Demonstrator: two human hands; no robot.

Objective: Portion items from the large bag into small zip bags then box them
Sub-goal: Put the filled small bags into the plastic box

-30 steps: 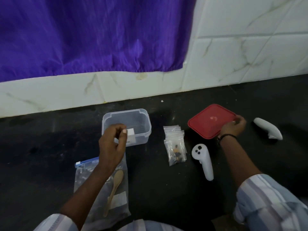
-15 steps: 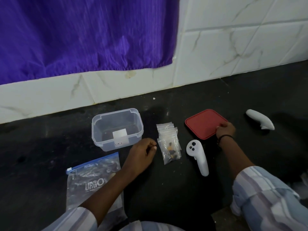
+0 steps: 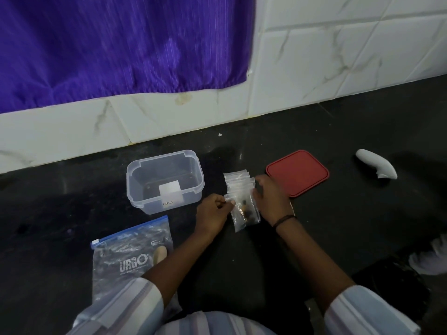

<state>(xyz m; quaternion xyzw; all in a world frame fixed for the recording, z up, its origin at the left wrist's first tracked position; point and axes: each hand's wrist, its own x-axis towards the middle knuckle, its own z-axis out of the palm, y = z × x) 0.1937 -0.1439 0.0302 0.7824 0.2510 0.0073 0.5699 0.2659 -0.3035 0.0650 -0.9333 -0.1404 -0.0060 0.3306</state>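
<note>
A pile of small clear zip bags (image 3: 238, 182) lies on the dark floor between the clear plastic box (image 3: 167, 182) and its red lid (image 3: 298, 172). My left hand (image 3: 212, 213) pinches the left top corner of a small zip bag (image 3: 244, 211) holding a few dark items. My right hand (image 3: 271, 199) grips the same bag's right edge. The large blue-zipped bag (image 3: 130, 257) lies at the lower left, with a wooden spoon (image 3: 159, 253) on it, partly hidden by my left arm. The box stands open, only a white label on its front wall.
A white controller (image 3: 377, 166) lies at the right on the floor. A white tiled wall and a purple curtain (image 3: 121, 44) rise behind the box. Something white (image 3: 428, 259) shows at the right edge near my right arm.
My right hand left the red lid and came left onto the small bag. My left hand closed on the bag's corner. The second controller is now hidden under my right hand.
</note>
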